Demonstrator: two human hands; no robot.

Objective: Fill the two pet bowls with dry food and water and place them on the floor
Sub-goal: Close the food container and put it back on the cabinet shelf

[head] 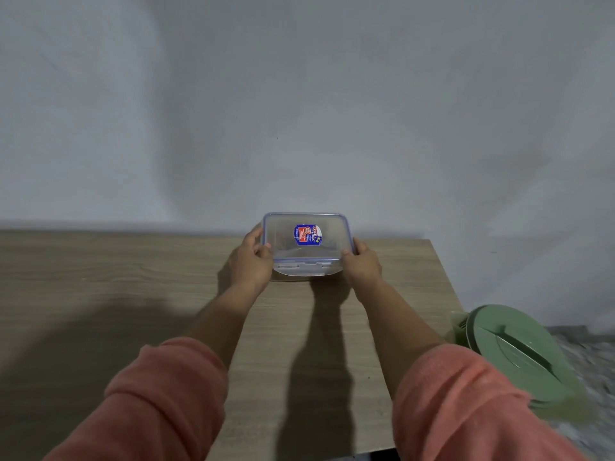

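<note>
Presently, a clear plastic container (306, 242) stands near the far edge of the wooden table (100, 277), close to the grey wall (299, 94) behind it; it is rectangular with rounded corners, and its lid (283, 224) is transparent with a blue seal line running round the rim; a red, white and blue label (307, 234) sits on the lid, its lettering too small to read with confidence; a lid flap hangs down the near side of the box, seemingly unlatched; the contents cannot be determined through the clouded plastic. The left hand (251, 261) grips the container's left side, thumb on the lid's near left corner and fingers curled round the far side; the right hand (362, 262) holds the right side in like manner, thumb on the near right corner, fingers wrapped behind the edge; whether the box rests on the table or is raised just off it cannot be told. Both forearms extend from salmon-pink sleeves (159, 394) and cast dark shadows across the tabletop. Beyond the table's right edge, lower down, stands a pale green bin (519, 354) with a closed round lid bearing a raised handle; its contents are hidden; speckled floor (592, 347) shows beside it.
</note>
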